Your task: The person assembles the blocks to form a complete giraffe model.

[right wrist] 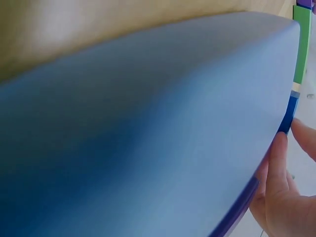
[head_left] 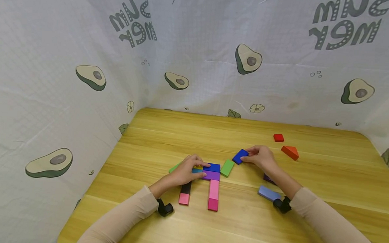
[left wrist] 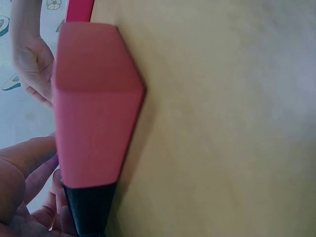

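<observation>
In the head view a flat group of coloured blocks lies on the wooden table. My left hand (head_left: pixel 186 171) rests over its left part, index finger reaching onto a dark blue block (head_left: pixel 214 167) and thumb at a purple block (head_left: pixel 213 176). Beyond them a green block (head_left: pixel 227 168) slants up to the right. My right hand (head_left: pixel 262 157) pinches another blue block (head_left: pixel 240 156) between thumb and fingers, close past the green block's upper end. Below the purple block run a pink block (head_left: pixel 214 189) and a magenta block (head_left: pixel 213 205). Part of the group is hidden under my left hand.
A red block (head_left: pixel 279 138) and an orange triangular block (head_left: pixel 290 152) lie at the back right. Near my right wrist are a light blue block (head_left: pixel 269 193) and a partly covered dark purple block (head_left: pixel 268 179). A black block (head_left: pixel 185 188) meets a pink one (head_left: pixel 184 199) below my left hand.
</observation>
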`<state>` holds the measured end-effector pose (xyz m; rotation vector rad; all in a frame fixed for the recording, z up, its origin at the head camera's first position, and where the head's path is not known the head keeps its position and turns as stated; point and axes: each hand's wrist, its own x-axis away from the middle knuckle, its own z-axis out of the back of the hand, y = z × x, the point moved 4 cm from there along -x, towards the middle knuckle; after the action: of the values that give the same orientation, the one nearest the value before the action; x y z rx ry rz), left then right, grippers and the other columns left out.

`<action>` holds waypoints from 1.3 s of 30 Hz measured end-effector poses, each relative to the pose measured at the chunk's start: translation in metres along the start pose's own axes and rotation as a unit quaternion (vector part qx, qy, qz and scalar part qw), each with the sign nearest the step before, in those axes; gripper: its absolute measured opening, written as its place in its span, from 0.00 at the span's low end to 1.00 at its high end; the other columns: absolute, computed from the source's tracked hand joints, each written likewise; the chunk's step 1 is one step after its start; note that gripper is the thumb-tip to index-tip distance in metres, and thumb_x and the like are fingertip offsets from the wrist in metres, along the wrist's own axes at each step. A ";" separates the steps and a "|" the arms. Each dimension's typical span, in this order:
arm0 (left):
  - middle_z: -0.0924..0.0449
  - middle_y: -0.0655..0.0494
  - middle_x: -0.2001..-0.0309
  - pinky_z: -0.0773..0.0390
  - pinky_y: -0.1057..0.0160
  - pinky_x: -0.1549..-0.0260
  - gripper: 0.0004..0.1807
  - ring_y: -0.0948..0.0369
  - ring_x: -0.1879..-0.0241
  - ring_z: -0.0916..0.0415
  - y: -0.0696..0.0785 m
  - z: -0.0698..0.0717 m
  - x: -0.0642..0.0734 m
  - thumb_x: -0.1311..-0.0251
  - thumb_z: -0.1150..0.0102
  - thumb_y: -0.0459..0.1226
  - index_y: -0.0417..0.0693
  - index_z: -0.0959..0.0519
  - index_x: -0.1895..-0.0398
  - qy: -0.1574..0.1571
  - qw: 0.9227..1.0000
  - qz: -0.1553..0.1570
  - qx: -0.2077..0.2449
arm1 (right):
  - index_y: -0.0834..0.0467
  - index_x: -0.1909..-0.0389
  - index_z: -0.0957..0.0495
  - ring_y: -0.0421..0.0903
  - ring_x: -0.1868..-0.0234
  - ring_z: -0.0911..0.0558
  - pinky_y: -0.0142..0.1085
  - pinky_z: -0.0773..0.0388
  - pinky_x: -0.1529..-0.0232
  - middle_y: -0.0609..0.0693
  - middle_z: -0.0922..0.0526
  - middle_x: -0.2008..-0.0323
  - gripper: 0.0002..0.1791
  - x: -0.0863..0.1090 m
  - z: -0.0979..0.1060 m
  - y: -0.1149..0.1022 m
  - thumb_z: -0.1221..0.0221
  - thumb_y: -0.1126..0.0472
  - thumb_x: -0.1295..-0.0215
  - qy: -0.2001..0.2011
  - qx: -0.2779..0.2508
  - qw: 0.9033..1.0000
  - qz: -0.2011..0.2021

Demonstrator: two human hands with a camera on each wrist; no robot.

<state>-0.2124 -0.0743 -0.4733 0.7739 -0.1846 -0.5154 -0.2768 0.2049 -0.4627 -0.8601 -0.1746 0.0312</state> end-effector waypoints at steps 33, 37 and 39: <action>0.27 0.55 0.52 0.33 0.59 0.54 0.18 0.56 0.50 0.34 0.001 0.000 0.000 0.33 0.36 0.39 0.49 0.17 0.41 -0.001 1.000 0.002 0.005 | 0.73 0.47 0.20 0.46 0.65 0.22 0.28 0.26 0.71 0.59 0.20 0.62 0.23 -0.009 -0.015 -0.008 0.30 0.65 0.39 -0.023 -0.041 0.998 0.038; 0.27 0.55 0.52 0.33 0.59 0.54 0.18 0.56 0.51 0.33 0.002 0.001 0.001 0.33 0.36 0.39 0.49 0.18 0.41 0.000 1.000 -0.001 0.000 | 0.73 0.47 0.20 0.47 0.65 0.22 0.28 0.26 0.71 0.59 0.21 0.62 0.22 -0.009 -0.015 -0.008 0.30 0.65 0.39 -0.023 -0.043 0.998 0.042; 0.28 0.55 0.52 0.33 0.59 0.54 0.18 0.56 0.51 0.33 0.002 0.001 0.001 0.33 0.36 0.39 0.49 0.18 0.41 0.000 1.000 -0.002 0.000 | 0.73 0.47 0.20 0.48 0.64 0.22 0.28 0.26 0.71 0.59 0.20 0.62 0.22 -0.009 -0.015 -0.008 0.31 0.66 0.39 -0.025 -0.046 0.998 0.044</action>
<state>-0.2113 -0.0738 -0.4715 0.7734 -0.1836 -0.5191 -0.2833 0.1873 -0.4677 -0.9582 -0.1855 0.1277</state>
